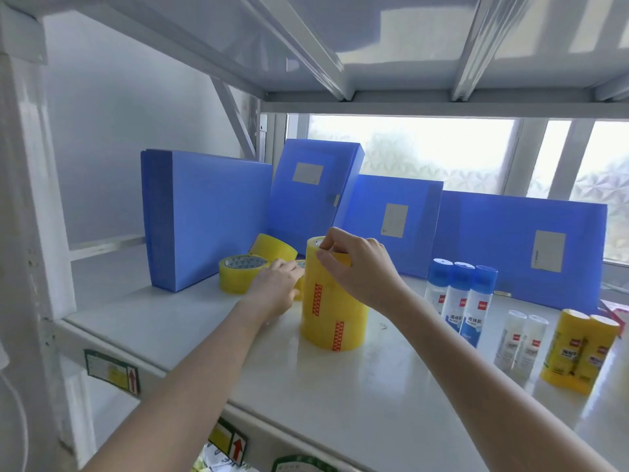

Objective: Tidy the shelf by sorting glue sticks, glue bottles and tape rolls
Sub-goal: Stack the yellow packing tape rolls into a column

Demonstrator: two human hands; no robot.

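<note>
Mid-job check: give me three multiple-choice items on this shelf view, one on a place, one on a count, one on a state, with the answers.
1. Where do the glue bottles stand relative to the tape stack?
A. To its right
B. To its left
C. On top of it

2. How many blue-capped glue bottles are there?
A. One
B. Three
C. Five

3. What is the right hand doing?
A. Hanging idle
B. Holding a folder
C. Gripping the top roll of the stack

Answers: 1 A, they stand right of the stack, before the folders. 2 B, three blue caps side by side. 3 C, its fingers curl over the top rim.
</note>
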